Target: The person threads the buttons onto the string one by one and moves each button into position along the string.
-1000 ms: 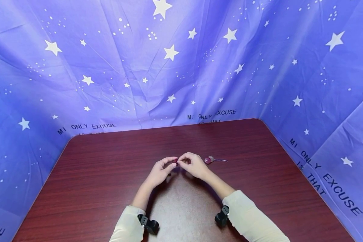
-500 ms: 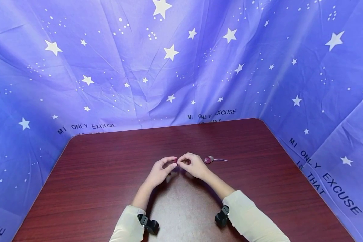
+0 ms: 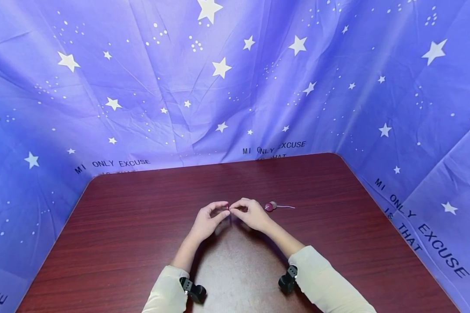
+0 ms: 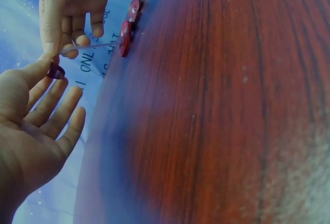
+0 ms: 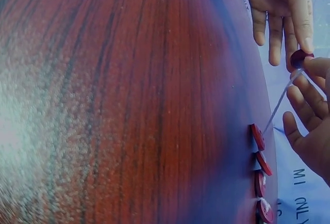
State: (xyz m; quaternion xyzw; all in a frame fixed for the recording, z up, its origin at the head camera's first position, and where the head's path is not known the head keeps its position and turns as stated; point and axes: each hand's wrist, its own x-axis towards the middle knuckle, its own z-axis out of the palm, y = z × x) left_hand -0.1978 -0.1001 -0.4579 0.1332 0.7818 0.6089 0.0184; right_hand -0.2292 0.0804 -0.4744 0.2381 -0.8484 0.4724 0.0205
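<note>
Between thumb and index finger my left hand (image 3: 205, 222) pinches a dark red round button (image 4: 56, 71), held above the table near its middle. My right hand (image 3: 253, 215) meets it fingertip to fingertip and pinches a thin pale string (image 5: 281, 101) right at that button. From the right fingers the string slants down to several red buttons (image 5: 259, 137) strung in a row on the tabletop. In the head view these strung buttons (image 3: 269, 207) lie just right of the right hand, partly hidden by it. The left hand's other fingers are spread loosely.
The dark reddish wood table (image 3: 141, 208) has rounded far corners. Blue cloth (image 3: 172, 87) with white stars and printed letters surrounds its back and sides. The string's loose tail (image 3: 287, 207) lies to the right of the strung buttons. Each wrist wears a black camera (image 3: 196, 292).
My left fingers have shifted up very slightly and the pinched button has tilted between the fingertips. The right hand and the strung buttons stay almost where they were.
</note>
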